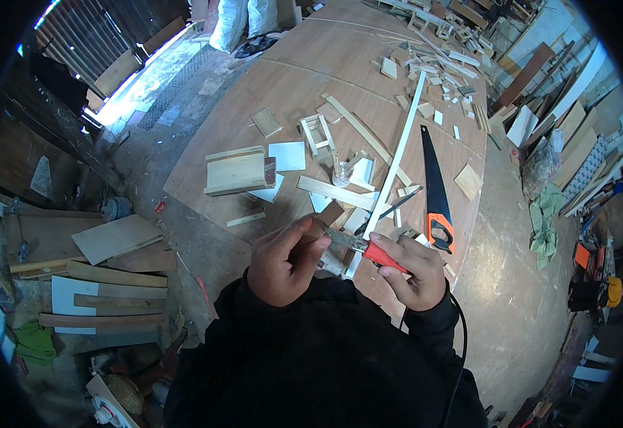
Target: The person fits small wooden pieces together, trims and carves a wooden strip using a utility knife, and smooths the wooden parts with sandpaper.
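My left hand is closed on a small brown flat piece, holding it up over the near end of the table. My right hand grips a red-handled tool, whose flat metal end meets the brown piece near my left fingertips. Just beyond my hands lie a long white strip, a pale wooden board, a dark slender tool and a clear cup. To their right is a handsaw with an orange handle.
A small wooden frame, a panel piece and offcuts lie on the table. Stacked boards and a power tool are at left. Leaning boards and a green cloth are at right. A cord hangs by my right arm.
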Demonstrator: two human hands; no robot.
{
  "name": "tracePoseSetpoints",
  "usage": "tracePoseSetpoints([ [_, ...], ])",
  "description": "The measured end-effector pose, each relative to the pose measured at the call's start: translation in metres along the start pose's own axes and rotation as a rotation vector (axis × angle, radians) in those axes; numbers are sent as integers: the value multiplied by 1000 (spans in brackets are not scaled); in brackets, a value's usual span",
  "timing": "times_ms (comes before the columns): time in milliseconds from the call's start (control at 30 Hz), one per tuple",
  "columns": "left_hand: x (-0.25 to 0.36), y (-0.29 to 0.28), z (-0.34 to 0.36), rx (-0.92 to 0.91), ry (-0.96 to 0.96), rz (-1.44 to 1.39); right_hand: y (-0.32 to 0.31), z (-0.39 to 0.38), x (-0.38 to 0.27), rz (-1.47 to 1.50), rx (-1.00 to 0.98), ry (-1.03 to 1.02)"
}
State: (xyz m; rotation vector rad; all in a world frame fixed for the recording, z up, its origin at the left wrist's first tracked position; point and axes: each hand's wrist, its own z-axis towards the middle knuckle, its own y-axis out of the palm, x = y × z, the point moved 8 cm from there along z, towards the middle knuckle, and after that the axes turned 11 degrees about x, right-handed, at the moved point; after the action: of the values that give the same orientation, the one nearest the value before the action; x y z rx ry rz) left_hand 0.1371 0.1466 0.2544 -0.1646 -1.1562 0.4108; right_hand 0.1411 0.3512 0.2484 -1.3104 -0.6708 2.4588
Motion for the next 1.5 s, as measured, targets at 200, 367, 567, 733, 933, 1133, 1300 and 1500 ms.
tracePoseSetpoints([
  [200,-4,0,-4,-12,-19,-35,2,-5,-3,-24,-39,12],
  [367,2,-3,-5,-5,31,-4,1,-6,-5,-17,-9,6],
  [567,3,-5,-9,-36,31,-19,3,-11,-7,-30,-7,40],
  [733,1,-3,-12,-52,72,52,6,-14,-10,-43,4,61],
  [933,3,-1,-16,-102,112,54,6,-20,-10,2,15,75],
  [1133,10,-7,-17,-65,193,5,8,-21,-13,5,29,72],
  [1300,6,-7,-20,-93,114,-17,14,-19,-12,11,29,51],
  [1500,14,14,-31,-289,189,-74,24,-3,-20,-76,-25,9],
])
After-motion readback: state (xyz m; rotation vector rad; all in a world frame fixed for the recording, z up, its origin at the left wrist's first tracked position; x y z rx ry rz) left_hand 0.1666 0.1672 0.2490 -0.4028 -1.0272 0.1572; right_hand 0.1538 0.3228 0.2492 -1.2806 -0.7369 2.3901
